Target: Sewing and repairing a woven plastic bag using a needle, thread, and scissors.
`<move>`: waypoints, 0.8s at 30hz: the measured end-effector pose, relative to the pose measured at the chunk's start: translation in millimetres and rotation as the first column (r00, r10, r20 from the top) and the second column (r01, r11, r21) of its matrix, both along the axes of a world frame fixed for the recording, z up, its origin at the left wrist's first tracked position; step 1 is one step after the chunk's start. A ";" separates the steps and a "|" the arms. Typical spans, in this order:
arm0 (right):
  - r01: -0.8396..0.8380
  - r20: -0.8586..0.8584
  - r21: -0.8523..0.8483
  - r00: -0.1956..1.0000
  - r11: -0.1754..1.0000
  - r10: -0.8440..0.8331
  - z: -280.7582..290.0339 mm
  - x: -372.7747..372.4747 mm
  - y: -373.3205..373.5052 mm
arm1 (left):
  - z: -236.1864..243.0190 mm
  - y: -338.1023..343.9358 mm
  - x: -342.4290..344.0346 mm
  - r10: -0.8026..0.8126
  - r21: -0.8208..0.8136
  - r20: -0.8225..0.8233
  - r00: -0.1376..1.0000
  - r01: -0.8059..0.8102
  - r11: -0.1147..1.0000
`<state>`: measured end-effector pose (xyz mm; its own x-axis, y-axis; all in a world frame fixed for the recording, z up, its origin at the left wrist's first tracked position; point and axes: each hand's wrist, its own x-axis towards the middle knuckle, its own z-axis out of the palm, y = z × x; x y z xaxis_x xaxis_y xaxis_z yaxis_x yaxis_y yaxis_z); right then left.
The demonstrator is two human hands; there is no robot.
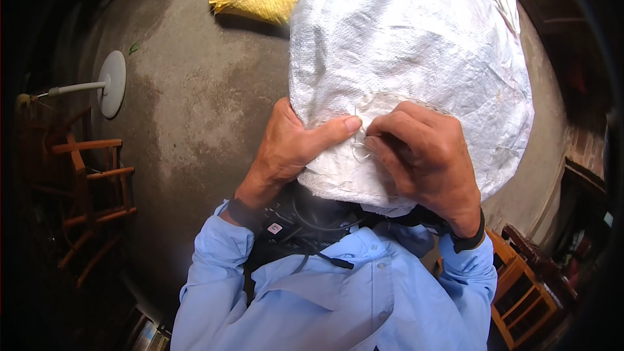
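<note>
A large white woven sack [403,45] spreads in front of my chest. A paler patch of cloth [383,105] lies on its near part. My left hand [289,140] grips the sack's left edge, thumb pressed on top and the other fingers hidden underneath. Close to the thumb tip, a thin dark sliver that looks like a needle [355,111] stands on the patch. My right hand [429,149] is closed in a pinch over the patch, just right of the left thumb. A small loop of pale thread [361,151] shows at its fingertips, which partly hide what they pinch.
A yellow and white woven sack [266,1] lies on the concrete floor [195,91] beyond, to the left. Farther left are a round white stand base [113,84] and wooden chairs [97,175]. Another wooden chair [520,292] stands at my lower right.
</note>
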<state>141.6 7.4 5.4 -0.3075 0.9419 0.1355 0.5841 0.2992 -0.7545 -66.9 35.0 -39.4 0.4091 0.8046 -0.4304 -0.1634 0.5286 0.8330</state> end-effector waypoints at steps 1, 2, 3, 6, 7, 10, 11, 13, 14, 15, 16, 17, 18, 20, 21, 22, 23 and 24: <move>-0.009 0.024 0.007 1.000 1.000 0.009 1.3 0.9 0.6 | -0.1 -0.3 0.5 0.006 -0.001 0.017 1.000 -0.006 1.000; -0.019 0.047 0.015 0.999 1.000 0.018 3.7 3.0 2.1 | 0.4 -0.4 0.2 0.008 0.017 0.016 1.000 -0.008 1.000; -0.031 0.086 0.036 0.996 0.999 0.027 7.3 4.3 4.4 | 0.9 -0.2 0.8 0.008 0.034 0.018 1.000 -0.009 0.999; -0.086 0.220 0.128 0.974 0.988 0.056 16.1 5.4 16.7 | 0.9 0.3 -1.1 -0.006 0.058 0.001 1.000 0.006 0.998; -0.116 0.215 0.148 0.973 0.982 0.082 15.7 5.1 21.2 | 0.4 0.4 -2.3 -0.011 0.061 -0.009 1.000 0.012 0.998; -0.186 0.199 0.194 0.969 0.963 0.147 14.7 1.2 33.6 | -10.1 -1.3 -3.3 -0.002 0.135 -0.012 1.000 0.004 0.991; -0.197 0.189 0.201 0.969 0.960 0.160 14.1 -3.4 36.6 | -12.2 -0.1 -4.2 -0.013 0.167 -0.029 1.000 0.018 0.986; -0.201 0.178 0.197 0.970 0.959 0.167 9.3 -8.4 41.4 | -16.6 1.6 -6.8 -0.034 0.223 -0.062 0.998 0.047 0.974; -0.193 0.177 0.190 0.971 0.963 0.160 6.0 -9.5 44.0 | -16.1 1.2 -6.3 -0.032 0.218 -0.058 0.998 0.044 0.975; -0.185 0.175 0.183 0.973 0.965 0.153 3.1 -10.2 45.1 | -14.7 1.0 -5.7 -0.031 0.213 -0.055 0.998 0.042 0.976; -0.136 0.154 0.143 0.982 0.980 0.114 0.5 -10.2 44.4 | -13.9 1.1 -5.3 -0.030 0.208 -0.052 0.998 0.040 0.977; -0.087 0.134 0.102 0.988 0.991 0.073 -1.9 -9.5 43.3 | -13.9 1.6 -5.5 -0.038 0.200 -0.054 0.998 0.048 0.979; -0.040 0.115 0.059 0.993 0.997 0.033 -3.0 -9.2 42.4 | -13.9 1.8 -6.3 -0.044 0.192 -0.057 0.997 0.054 0.980; -0.030 0.160 0.043 0.987 0.999 0.023 -0.8 -7.0 39.4 | -14.0 1.5 -6.6 -0.048 0.174 -0.048 0.998 0.056 0.983; -0.024 0.182 0.036 0.983 0.999 0.017 1.2 -5.8 37.2 | -13.7 1.3 -6.2 -0.046 0.165 -0.036 0.998 0.052 0.985; -0.015 0.185 0.047 0.983 0.999 0.006 3.3 -4.4 33.9 | -13.5 1.4 -6.0 -0.044 0.157 -0.025 0.999 0.048 0.987; -0.005 0.187 0.057 0.982 0.998 -0.006 5.8 -3.1 29.4 | -12.8 2.1 -6.0 -0.052 0.146 -0.026 0.998 0.055 0.988; 0.002 0.188 0.067 0.982 0.998 -0.015 7.8 -2.8 25.0 | -11.7 2.4 -6.3 -0.056 0.135 -0.029 0.998 0.059 0.989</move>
